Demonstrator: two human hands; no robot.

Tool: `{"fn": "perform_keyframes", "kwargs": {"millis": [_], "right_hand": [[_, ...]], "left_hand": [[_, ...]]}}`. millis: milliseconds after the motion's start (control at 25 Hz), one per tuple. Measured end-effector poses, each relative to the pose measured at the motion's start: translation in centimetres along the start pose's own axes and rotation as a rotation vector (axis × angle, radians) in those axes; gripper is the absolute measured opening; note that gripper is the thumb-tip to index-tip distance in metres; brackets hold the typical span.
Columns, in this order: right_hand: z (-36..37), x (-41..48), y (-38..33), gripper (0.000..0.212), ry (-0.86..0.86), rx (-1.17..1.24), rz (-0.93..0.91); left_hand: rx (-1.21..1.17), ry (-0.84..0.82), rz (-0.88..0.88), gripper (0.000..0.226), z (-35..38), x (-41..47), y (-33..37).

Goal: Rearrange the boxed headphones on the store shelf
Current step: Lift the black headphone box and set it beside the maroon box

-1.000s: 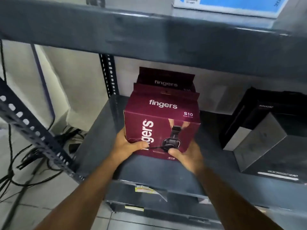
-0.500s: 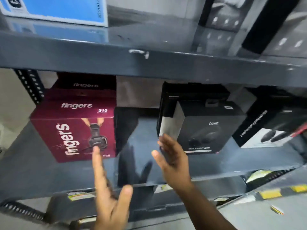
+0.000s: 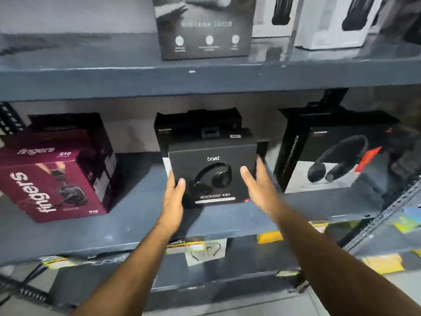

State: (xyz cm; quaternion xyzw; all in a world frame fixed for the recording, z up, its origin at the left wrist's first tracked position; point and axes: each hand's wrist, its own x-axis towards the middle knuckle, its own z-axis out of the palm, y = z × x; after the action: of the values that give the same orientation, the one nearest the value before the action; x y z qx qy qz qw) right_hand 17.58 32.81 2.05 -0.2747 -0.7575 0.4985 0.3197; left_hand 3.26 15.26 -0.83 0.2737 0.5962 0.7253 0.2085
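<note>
On the grey middle shelf (image 3: pixel 127 226) a black boat Rockerz headphone box (image 3: pixel 214 153) stands upright at the centre, with another black box (image 3: pixel 198 120) right behind it. My left hand (image 3: pixel 173 201) grips the front box's left edge, thumb on the face and fingers behind the side. My right hand (image 3: pixel 258 185) is spread open just beside the box's right edge; contact is unclear. A maroon fingers S10 headphone box (image 3: pixel 50 185) stands at the left, apart from both hands.
A larger black headphone box (image 3: pixel 337 156) stands at the right of the same shelf. The upper shelf carries a dark box (image 3: pixel 205 26) and white boxes (image 3: pixel 330 23). Price tags (image 3: pixel 184 245) hang on the shelf's front edge. A perforated post (image 3: pixel 382 215) rises at the right.
Both hands let go of the maroon box and moved right. The view swung right and up. My left hand now grips the black box; my right hand has come up beside it.
</note>
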Motion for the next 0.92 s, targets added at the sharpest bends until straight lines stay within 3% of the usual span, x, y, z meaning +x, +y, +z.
{"fn": "perform_keyframes", "kwargs": {"millis": [160,280,480,640,720,920], "right_hand": [[-0.4,-0.7,0.4,0.064,-0.089,0.030,0.013],[-2.0,-1.8,-0.5,0.058,-0.085,0.057,-0.044],[-5.5,-5.3,-5.3,0.043,-0.036,0.186,-0.179],[-8.7,-7.0,-9.6,0.029,-0.161,0.471,-0.026],[-9.6,-7.7,-10.6,0.020,-0.192,0.506,0.059],[-9.6,-8.8,-10.9,0.019,-0.175,0.521,0.108]], "left_hand": [[0.260,0.078,0.071,0.067,1.6,-2.1,0.9],[0.383,0.023,0.161,0.068,1.6,-4.9,3.0],[0.263,0.053,0.197,0.055,1.9,-8.8,9.6],[0.100,0.003,0.026,0.039,2.9,-11.0,14.0],[0.085,0.046,-0.027,0.031,3.4,-11.8,15.2],[0.060,0.047,-0.074,0.035,3.2,-12.2,14.8]]}}
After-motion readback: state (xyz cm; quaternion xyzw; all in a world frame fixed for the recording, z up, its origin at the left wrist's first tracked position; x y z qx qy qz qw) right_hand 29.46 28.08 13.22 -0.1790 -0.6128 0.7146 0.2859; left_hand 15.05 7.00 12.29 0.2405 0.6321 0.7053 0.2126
